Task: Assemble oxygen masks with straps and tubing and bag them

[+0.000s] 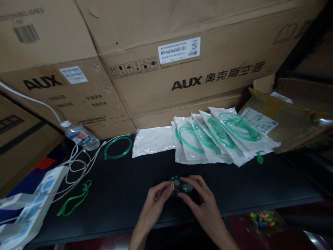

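Near the front of the dark table, I hold a translucent green plastic mask (186, 188) between both hands. My left hand (156, 199) pinches its left edge, thumb and forefinger by a small pale strip. My right hand (204, 199) grips the other side, forefinger on top and thumb below. Much of the mask is behind my fingers. A loose green elastic strap (75, 199) lies on the left of the table. Behind it is a coil of green tubing (118, 147). White pouches (208, 140) with green tubing inside overlap at the back right.
A flat white pouch (153, 140) lies beside the row. Large cardboard boxes (145, 100) wall off the back; an opened carton (293, 121) stands right. At left are a plastic bottle (82, 135), white cables (85, 166) and a power strip (56, 177).
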The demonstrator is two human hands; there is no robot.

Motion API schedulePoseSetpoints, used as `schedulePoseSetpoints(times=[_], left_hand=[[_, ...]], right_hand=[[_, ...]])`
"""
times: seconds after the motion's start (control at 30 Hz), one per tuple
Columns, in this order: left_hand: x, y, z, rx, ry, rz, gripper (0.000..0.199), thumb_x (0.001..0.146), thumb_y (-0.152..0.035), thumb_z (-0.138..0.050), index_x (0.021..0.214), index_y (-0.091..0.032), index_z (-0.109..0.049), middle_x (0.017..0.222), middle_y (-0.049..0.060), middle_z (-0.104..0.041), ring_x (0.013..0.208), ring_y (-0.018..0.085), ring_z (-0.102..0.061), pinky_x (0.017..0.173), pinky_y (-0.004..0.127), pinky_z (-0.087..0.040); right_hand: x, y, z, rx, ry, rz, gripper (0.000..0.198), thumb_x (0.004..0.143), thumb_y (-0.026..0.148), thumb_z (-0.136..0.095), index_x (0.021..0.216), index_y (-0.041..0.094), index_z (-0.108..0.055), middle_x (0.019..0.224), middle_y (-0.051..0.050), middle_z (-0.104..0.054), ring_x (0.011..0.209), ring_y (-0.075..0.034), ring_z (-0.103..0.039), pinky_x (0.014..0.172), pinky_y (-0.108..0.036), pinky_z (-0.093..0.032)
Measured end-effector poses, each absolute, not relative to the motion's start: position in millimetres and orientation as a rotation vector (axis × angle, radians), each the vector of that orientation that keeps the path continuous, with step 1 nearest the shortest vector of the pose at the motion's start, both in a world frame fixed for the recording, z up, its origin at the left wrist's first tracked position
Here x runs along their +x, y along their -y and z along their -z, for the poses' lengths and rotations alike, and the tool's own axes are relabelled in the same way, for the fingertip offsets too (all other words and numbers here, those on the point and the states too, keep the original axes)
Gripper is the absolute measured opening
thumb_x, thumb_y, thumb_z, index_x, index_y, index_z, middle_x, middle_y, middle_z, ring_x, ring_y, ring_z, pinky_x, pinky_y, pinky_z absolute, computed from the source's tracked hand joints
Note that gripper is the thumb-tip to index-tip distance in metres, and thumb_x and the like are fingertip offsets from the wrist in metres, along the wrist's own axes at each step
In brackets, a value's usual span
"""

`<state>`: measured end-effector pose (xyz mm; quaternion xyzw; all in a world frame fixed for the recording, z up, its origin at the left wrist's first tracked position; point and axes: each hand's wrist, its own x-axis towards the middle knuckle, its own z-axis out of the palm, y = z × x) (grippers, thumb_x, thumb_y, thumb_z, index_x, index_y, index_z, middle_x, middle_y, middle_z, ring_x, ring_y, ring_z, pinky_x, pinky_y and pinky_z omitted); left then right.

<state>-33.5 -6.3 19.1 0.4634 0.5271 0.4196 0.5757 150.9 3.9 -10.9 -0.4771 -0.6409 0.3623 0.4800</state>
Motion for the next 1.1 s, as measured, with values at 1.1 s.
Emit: schedulePoseSetpoints(times=[1.1], left_hand=[[-31.9,6.8,-2.5,1.04,-1.168,-0.961,0.048,0.081,-0.06,-0.076,0.106,-0.018,-0.079,0.086,0.004,-0.069,0.073,0.017,-0.068,0.072,0.034,-0.065]], right_hand=[[155.3,-10.6,2.3,-1.08,1.64,-1.145,0.023,0.087,0.018,-0.068,0.109,0.025,-0.07,0.104,-0.001,-0.076,0.096,-0.018,-0.071,0.088,-0.026,-0.053]])
